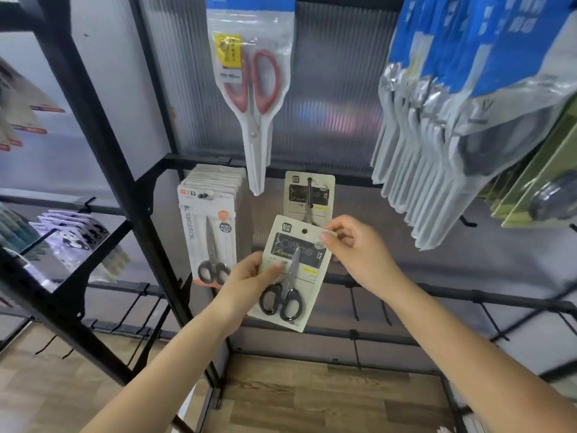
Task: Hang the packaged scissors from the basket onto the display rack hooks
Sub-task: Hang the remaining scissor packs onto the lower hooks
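i hold one cream cardboard blister card carrying black-handled office scissors (292, 273) in front of the black metal display rack (103, 157), tilted, with its top leaning to the right. my left hand (246, 276) grips the card's left edge at mid-height, thumb laid across the printed face, the other fingers hidden behind it. my right hand (352, 245) pinches the top right corner between thumb and forefinger, just beside the round punched hang hole (305, 231).

handling, as i judge it: the pack is light, and the card is stiff enough to keep its shape but will crease if bent at a corner. the scissors sit in the lower half, so the weight lies low and the card should hang plumb once threaded. the plastic blister looks slick; the bare card edges give a surer hold. the hole is small and the card around it thin, so a forced entry could tear it.

where to hold: keep the fingers at the top corner, clear of the hole, and steady the lower edge with the left hand.

target: one identical cream card with black label (309, 195) hangs just behind and above, on a black wire hook (309, 186). a stack of white carded black-handled scissors (212, 226) hangs to the left. the basket is not in view.
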